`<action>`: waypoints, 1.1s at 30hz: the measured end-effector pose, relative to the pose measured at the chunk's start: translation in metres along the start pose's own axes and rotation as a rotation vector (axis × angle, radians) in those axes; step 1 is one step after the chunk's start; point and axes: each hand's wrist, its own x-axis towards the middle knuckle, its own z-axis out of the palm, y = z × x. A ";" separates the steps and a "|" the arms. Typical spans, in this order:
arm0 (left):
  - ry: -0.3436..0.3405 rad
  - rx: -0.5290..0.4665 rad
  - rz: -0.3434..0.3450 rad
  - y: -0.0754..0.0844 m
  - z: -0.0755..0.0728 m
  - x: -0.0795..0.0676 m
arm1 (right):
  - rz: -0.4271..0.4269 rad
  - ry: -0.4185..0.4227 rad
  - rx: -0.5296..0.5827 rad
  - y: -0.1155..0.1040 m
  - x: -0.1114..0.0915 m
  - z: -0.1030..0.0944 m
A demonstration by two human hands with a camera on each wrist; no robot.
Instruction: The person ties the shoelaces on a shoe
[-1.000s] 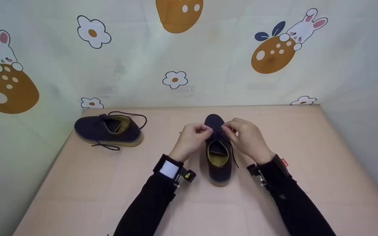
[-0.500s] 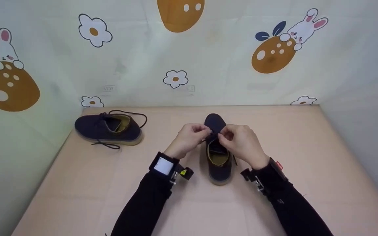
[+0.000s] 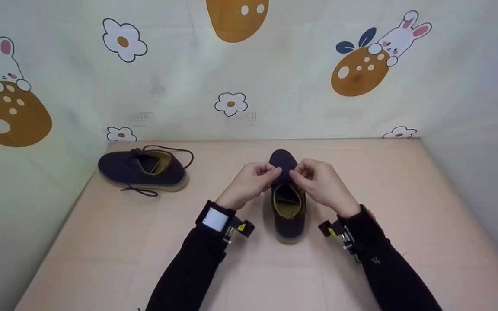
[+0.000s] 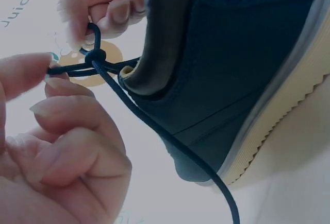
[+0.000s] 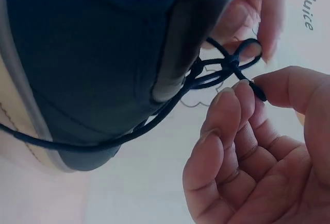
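Note:
A dark navy shoe (image 3: 290, 231) stands on the table, toe away from me, with both hands over its lacing. My left hand (image 3: 251, 181) pinches one loop of the dark shoelace (image 4: 67, 70) between thumb and forefinger. Opposite it, my right hand (image 3: 323, 183) pinches another piece of the lace (image 5: 257, 90) between thumb and fingertips. A small knot (image 4: 95, 56) with loops sits between the hands, just off the shoe's tongue. One long lace end hangs down the shoe's side in each wrist view.
A matching shoe (image 3: 119, 168) with loose laces (image 3: 175, 150) rests at the back left of the table (image 3: 214, 276). Behind the table rises a printed backdrop (image 3: 301, 116) with rabbits and flowers; side walls (image 3: 482, 172) flank it.
My right hand first came down and left toward the left hand, then drew back up and right. The left hand stays over the lacing, pinching the lace. The shoes have stayed in place.

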 end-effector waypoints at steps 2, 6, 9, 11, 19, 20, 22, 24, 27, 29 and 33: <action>0.008 -0.026 -0.015 0.000 -0.003 0.000 | 0.025 -0.011 0.016 0.004 0.001 -0.002; 0.028 -0.062 -0.076 0.000 -0.011 0.000 | 0.098 -0.022 0.042 0.014 0.002 -0.008; 0.049 -0.042 -0.115 0.000 -0.018 -0.001 | 0.152 -0.030 0.038 0.025 0.004 -0.011; 0.052 -0.026 -0.134 -0.001 -0.022 -0.002 | 0.185 -0.047 0.055 0.031 0.005 -0.012; 0.085 0.255 -0.041 -0.007 -0.023 0.000 | 0.215 -0.121 0.167 0.035 0.006 -0.012; 0.091 0.316 -0.025 -0.007 -0.022 0.000 | 0.213 -0.133 0.167 0.034 0.005 -0.013; 0.088 0.420 -0.002 -0.008 -0.023 0.000 | 0.202 -0.165 0.147 0.032 0.004 -0.014; 0.074 0.509 0.012 -0.009 -0.023 0.000 | 0.187 -0.208 0.129 0.029 0.002 -0.014; 0.048 0.602 0.033 -0.008 -0.024 -0.001 | 0.149 -0.255 0.085 0.026 0.000 -0.015; 0.041 0.637 0.054 -0.008 -0.024 -0.001 | 0.129 -0.248 0.067 0.025 -0.001 -0.015; 0.060 0.674 0.088 -0.008 -0.026 -0.001 | 0.112 -0.147 0.040 0.024 0.000 -0.018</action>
